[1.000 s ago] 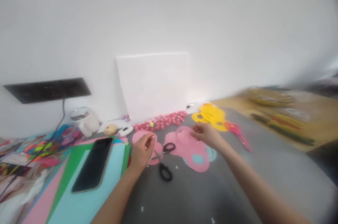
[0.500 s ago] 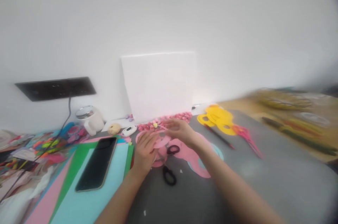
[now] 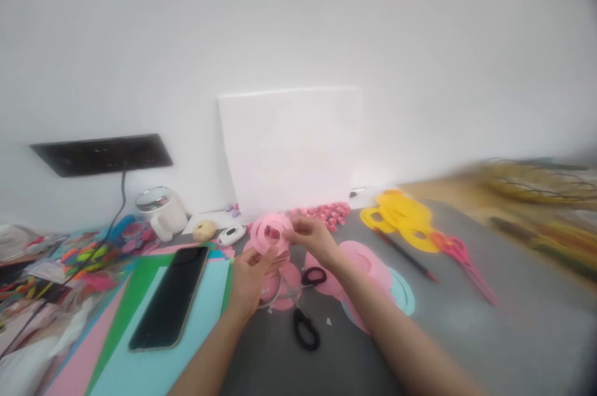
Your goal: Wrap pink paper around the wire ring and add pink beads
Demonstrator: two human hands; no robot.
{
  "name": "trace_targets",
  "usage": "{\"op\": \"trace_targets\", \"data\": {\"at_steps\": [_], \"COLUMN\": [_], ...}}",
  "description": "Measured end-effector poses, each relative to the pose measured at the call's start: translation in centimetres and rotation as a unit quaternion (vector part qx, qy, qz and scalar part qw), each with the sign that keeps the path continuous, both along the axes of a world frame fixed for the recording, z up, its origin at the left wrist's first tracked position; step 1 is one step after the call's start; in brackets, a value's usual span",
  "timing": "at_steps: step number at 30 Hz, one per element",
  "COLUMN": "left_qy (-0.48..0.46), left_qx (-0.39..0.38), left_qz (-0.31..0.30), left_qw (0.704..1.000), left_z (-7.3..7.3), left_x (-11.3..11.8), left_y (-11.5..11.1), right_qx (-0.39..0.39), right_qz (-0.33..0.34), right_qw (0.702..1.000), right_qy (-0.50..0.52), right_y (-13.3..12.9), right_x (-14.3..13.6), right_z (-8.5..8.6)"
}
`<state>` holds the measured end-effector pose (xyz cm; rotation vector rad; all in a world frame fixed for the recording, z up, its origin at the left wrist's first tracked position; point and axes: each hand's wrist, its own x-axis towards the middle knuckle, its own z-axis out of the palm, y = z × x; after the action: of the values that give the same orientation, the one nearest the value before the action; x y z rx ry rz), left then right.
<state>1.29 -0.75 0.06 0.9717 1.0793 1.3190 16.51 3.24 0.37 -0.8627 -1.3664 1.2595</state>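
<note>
Ring (image 3: 259,229): between our hands, above the cutouts (image 3: 290,276), perhaps to keep it free of them.
Left hand (image 3: 246,281): we pinch its lower edge, seemingly for steadiness.
Right hand (image 3: 316,240): our fingertips grip its side, likely against flopping.
Scissors (image 3: 306,330): lying open below, seemingly for easy reach.

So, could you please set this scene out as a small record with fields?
Left hand: left hand, gripping ringed pink paper
Right hand: right hand, fingertips at the same paper's right edge
Nearest tool: black-handled scissors, handles spread
Right side: yellow cut-outs, dark pencil, pink scissors
Left side: phone on coloured sheets
Back: white panel, upright near the wall
</note>
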Motion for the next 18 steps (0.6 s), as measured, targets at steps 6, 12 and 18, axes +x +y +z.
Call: {"op": "trace_targets", "data": {"at_steps": [6,12,18], "left_qy": [0.086,0.136,0.089], "left_qx": [0.002,-0.019,-0.008], "left_qz": [0.045,-0.030,0.051], "left_qw": [0.995,0.990,0.995], "left_z": [0.7,-0.5,-0.5], "left_x": [-0.8,-1.3,-1.1], "left_y": [0.3,0.4,0.6], "right_qx": [-0.042,-0.056,-0.123], "right_qz": [0.081,0.083,0.100], "right_qw": [0.993,0.990,0.987], "right_qy": [-0.071,-0.104,-0.004], "right_y": [-0.4,-1.3,-1.3], "right_x": [1.0,0.5,0.5], "right_z": [-0.8,-0.4,-0.1]}}
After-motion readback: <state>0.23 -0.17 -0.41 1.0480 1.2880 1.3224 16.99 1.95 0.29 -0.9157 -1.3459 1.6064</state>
